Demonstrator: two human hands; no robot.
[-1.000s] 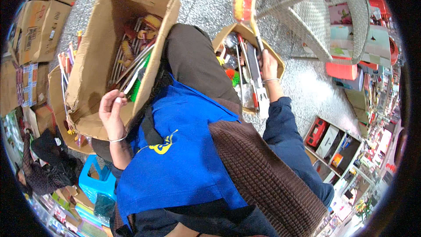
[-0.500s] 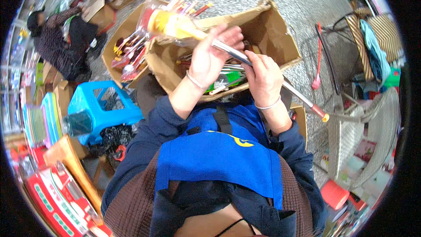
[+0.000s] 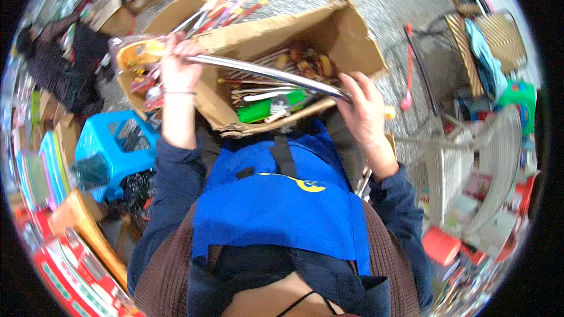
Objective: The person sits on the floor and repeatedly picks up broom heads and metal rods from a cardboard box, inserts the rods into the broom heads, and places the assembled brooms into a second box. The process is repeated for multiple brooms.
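A shiny metal pole (image 3: 264,71) slants across in front of me, above an open cardboard box. At its left end is a yellow head (image 3: 141,53) in a clear plastic wrapper; its exact kind is hard to tell. My left hand (image 3: 183,66) is closed round the pole just by this head. Farther right, my right hand (image 3: 365,108) grips the handle, and a yellow end cap (image 3: 389,113) shows past it. Below the pole, the cardboard box (image 3: 229,44) holds a green bristled brush (image 3: 264,109) and several metal rods and brown-and-yellow pieces.
A second box (image 3: 176,9) with several colourful handles adjoins it at far left. A blue plastic stool (image 3: 117,141) stands at my left, and a person (image 3: 64,64) crouches beyond it. To the right lie a red stick (image 3: 408,64) and a chair with a blue cloth (image 3: 487,58).
My left hand has moved left and closed round the pole near the yellow head; before, its fingers were spread. The pole has shifted left, its yellow head farther from my right hand.
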